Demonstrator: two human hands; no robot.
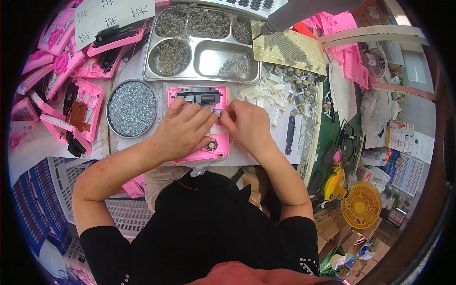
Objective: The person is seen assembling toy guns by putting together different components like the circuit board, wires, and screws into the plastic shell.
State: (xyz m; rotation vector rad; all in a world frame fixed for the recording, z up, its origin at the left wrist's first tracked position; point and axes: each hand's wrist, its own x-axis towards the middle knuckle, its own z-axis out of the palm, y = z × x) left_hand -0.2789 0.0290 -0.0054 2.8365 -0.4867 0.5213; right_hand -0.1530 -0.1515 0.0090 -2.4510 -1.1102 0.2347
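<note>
Pink housing (223, 147), one; hands, two: left (184, 128) and right (250, 124), nearly together over it; their grip I cannot tell.

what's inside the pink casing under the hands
Inside the pink casing: a black plastic component at the far end and a round metallic part near the lower right. The left hand and right hand cover much of the middle; what's beneath is hidden.

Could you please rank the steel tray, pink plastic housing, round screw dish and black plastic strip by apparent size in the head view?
1. Steel tray
2. Pink plastic housing, partly covered but its outline shows
3. Round screw dish
4. Black plastic strip
</note>
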